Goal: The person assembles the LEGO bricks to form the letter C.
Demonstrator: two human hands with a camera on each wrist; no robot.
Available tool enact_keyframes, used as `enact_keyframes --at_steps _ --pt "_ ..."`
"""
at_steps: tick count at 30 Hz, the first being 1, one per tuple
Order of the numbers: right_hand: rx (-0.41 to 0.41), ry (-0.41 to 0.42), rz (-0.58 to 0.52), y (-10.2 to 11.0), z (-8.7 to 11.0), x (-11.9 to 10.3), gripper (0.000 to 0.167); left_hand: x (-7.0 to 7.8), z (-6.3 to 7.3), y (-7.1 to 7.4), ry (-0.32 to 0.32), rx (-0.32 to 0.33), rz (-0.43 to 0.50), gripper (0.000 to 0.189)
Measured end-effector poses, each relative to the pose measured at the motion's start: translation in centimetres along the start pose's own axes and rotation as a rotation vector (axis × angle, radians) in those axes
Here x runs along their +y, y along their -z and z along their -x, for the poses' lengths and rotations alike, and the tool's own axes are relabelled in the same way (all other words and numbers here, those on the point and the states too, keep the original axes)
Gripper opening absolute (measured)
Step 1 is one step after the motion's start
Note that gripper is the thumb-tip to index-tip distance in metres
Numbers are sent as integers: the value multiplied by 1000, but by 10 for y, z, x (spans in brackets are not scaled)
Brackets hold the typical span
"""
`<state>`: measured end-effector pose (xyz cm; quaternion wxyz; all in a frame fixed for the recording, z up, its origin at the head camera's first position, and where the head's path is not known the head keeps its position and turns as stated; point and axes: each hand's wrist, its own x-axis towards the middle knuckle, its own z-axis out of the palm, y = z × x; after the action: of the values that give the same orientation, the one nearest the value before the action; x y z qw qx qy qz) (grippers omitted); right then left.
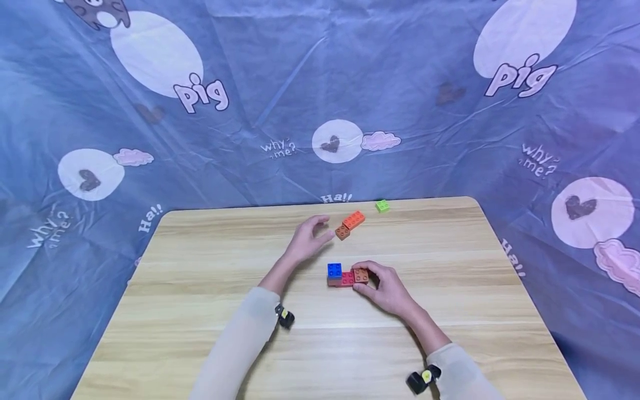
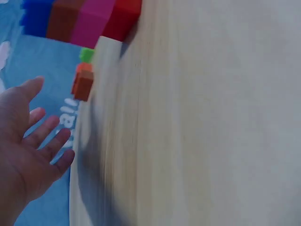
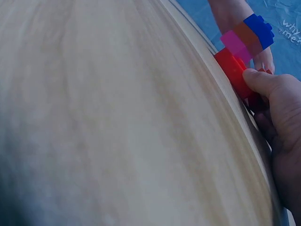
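A small build of toy bricks stands mid-table. Its long red brick (image 1: pixel 347 279) carries a stack of a pink brick (image 2: pixel 92 21), a brown brick (image 2: pixel 66 18) and a blue brick (image 1: pixel 334 270) at the left end. Another brown brick (image 1: pixel 360 275) sits at the build's right end, where my right hand (image 1: pixel 390 289) pinches between thumb and fingers. Farther back, my left hand (image 1: pixel 306 241) holds nothing, its fingers spread and loosely bent. Its thumb tip is close to a small loose brown brick (image 1: pixel 342 232).
A longer orange brick (image 1: pixel 354 220) lies against the loose brown one. A light green brick (image 1: pixel 382 206) is near the back edge of the wooden table (image 1: pixel 200 266). Blue printed cloth (image 1: pixel 280 78) hangs behind and at both sides.
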<state>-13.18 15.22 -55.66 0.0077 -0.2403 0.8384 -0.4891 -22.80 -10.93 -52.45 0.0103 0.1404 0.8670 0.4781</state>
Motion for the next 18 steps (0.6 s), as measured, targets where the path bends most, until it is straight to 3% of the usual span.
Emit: enact_keyframes --at_steps 7,12,15,18 --pt "15 58 9 0 0 4 42 3 -26 -19 -27 -60 -217 68" --pt "15 48 3 1 0 3 43 5 -33 -25 -63 -75 -351 57" --pt "12 40 6 2 0 4 43 4 -33 -26 -71 -74 -362 48" --pt "3 22 3 3 1 5 42 3 -31 -25 -69 -68 -315 44"
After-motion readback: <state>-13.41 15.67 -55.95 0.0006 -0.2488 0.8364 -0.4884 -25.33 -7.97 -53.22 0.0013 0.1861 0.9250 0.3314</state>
